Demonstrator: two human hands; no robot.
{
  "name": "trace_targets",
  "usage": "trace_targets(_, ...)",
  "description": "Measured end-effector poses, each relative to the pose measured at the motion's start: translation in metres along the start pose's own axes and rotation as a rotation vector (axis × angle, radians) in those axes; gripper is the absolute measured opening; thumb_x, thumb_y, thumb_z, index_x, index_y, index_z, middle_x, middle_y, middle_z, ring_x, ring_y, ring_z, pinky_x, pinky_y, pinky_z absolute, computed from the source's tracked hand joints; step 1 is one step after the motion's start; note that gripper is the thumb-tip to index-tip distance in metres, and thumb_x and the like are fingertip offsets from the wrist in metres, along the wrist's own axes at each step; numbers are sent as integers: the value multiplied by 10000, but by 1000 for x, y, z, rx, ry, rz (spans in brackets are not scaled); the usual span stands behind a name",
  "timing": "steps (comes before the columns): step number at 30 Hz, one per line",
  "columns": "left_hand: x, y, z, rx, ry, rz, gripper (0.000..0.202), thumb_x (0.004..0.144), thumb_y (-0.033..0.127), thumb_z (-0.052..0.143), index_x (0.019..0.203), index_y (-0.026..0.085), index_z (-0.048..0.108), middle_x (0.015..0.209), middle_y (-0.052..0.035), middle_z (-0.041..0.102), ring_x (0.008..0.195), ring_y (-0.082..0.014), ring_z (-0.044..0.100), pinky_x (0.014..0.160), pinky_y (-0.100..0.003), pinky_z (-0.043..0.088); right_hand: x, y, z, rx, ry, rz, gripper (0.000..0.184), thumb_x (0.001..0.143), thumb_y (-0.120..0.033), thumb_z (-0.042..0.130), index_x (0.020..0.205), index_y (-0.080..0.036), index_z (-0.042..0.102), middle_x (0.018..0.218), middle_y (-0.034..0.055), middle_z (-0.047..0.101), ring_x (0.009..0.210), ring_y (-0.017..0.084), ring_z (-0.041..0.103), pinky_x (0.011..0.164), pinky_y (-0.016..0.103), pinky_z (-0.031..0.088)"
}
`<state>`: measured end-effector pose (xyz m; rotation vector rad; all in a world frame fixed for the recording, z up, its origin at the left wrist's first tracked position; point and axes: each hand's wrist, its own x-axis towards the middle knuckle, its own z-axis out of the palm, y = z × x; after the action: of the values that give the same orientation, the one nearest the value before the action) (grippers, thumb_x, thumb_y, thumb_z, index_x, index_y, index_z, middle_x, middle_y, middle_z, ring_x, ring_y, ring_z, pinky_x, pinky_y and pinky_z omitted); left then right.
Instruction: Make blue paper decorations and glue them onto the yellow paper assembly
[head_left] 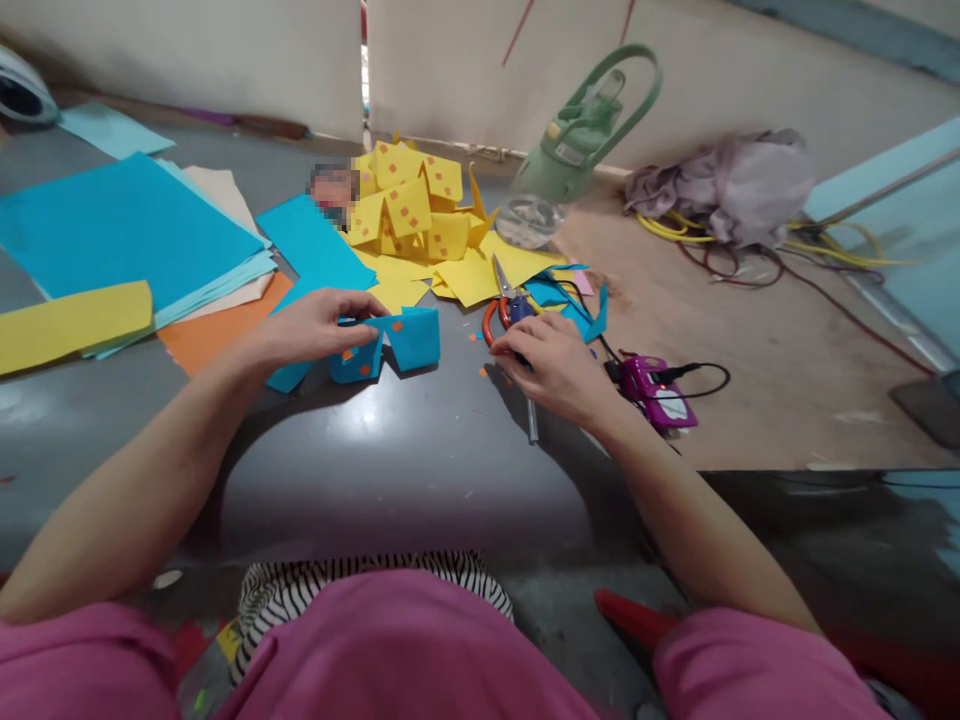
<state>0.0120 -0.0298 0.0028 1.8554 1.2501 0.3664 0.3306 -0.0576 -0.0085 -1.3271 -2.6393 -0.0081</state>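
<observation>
My left hand rests on a folded blue paper piece with small orange squares, fingers pinched on its top edge. My right hand lies over a thin grey tool on the dark table, fingers curled down beside orange-handled scissors. What the right fingers grip is partly hidden. A pile of yellow folded pieces with orange squares sits behind both hands.
Blue, yellow and orange paper sheets lie at the left. A green jug stands at the back. A pink device with a black cable sits right of my right hand. A grey cloth and yellow cables lie beyond.
</observation>
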Motion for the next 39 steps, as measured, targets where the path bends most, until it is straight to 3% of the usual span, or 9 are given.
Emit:
trace_targets(7,1,-1,-3,51,5,35,434,784,426,538,1111,189,700,975,-58,745,954,-246,667,777,-308,492,15,0,-3,9,-249,-27,151,923,-261,611,935,-190,743,905,95,681,868,249,533,819,380,381)
trace_targets(18,4,-6,0,75,12,54,432,791,411,532,1130,208,708,1018,-45,742,859,-213,682,747,-284,500,35,-11,-16,-70,-471,4,130,852,-175,609,769,-178,710,826,73,692,764,212,515,729,337,347)
trace_targets(21,5,-5,1,81,19,35,439,786,419,530,1129,213,707,941,-29,737,769,-193,676,712,-276,498,37,-17,-16,-36,-409,13,133,854,-186,602,763,-178,698,791,70,678,753,215,520,729,343,350)
trace_targets(28,5,-2,4,42,12,24,408,758,369,515,1075,215,719,877,-3,728,741,-180,669,684,-258,494,53,-51,-1,28,-15,-130,142,937,-243,558,895,-188,683,911,92,677,876,250,517,823,379,389)
trace_targets(34,5,-1,1,50,-14,49,401,759,325,518,1081,193,716,843,-6,720,703,-171,654,679,-265,482,63,-62,12,-132,42,-210,194,967,-270,535,897,-192,698,886,99,657,850,254,457,797,391,385)
trace_targets(39,4,-1,0,50,-35,109,379,788,291,507,1078,157,710,850,-19,721,669,-155,622,669,-276,466,63,-64,11,-153,14,-188,233,985,-286,502,900,-213,706,894,104,644,873,268,468,811,409,396)
